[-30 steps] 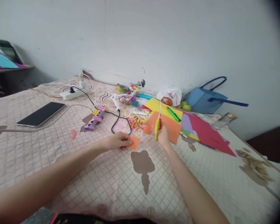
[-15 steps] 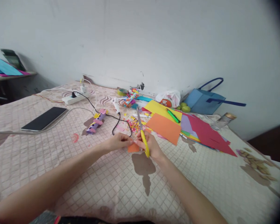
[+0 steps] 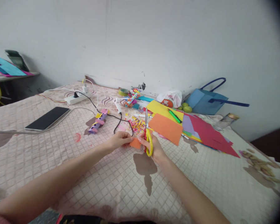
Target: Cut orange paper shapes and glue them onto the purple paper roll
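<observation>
In the middle of the quilted tablecloth (image 3: 121, 180), somewhat toward the near edge, your left hand (image 3: 120, 139) pinches the small orange paper piece (image 3: 135, 143) between thumb and fingers. Your right hand (image 3: 156, 144) holds the yellow-and-red scissors (image 3: 149, 143), blades pointing to the far edge, and its fingertips are at the right side of this same piece (if they also grip it, I cannot tell). Just beyond lie the larger orange sheet (image 3: 165, 127), on your right, and many paper scraps (image 3: 138, 125). Farther is the white glue gun (image 3: 118, 105); near the far right corner is the blue bag (image 3: 205, 102).
</observation>
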### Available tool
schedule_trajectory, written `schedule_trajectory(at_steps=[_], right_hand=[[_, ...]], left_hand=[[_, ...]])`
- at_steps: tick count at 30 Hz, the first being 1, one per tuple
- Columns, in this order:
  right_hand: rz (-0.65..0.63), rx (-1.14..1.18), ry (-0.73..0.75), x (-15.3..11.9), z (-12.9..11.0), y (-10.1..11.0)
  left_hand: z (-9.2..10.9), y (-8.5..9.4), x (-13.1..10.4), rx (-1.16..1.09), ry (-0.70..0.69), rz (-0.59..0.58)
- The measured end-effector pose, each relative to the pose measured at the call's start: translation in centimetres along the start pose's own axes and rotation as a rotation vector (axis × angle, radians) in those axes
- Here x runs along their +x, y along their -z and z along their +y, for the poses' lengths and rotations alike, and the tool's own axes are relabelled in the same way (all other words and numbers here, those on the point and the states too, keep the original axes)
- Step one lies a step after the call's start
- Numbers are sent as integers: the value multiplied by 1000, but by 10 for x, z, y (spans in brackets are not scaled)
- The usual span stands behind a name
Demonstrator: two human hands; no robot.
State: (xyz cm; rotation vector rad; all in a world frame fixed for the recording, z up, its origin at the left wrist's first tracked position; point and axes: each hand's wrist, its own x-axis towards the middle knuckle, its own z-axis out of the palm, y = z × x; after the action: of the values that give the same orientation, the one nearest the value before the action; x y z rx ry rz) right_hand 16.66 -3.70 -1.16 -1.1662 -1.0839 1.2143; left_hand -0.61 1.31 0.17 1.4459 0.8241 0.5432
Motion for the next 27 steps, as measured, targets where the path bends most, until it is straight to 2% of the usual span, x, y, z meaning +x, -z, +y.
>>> schedule_trajectory(at_steps=[5,11,21,27], right_hand=[[44,3,31,-4,-3,-2],[79,-7,34,-6,-5,-3],[69,-1,34,-3,0,-2],[1,-17,26,-4,-2,-2]], left_hand=[[2,-2,0,-57,47,28],[5,-5,-4,-19,69,-31],[0,0,0,-9,64,-57],[2,1,0,2,62,-50]])
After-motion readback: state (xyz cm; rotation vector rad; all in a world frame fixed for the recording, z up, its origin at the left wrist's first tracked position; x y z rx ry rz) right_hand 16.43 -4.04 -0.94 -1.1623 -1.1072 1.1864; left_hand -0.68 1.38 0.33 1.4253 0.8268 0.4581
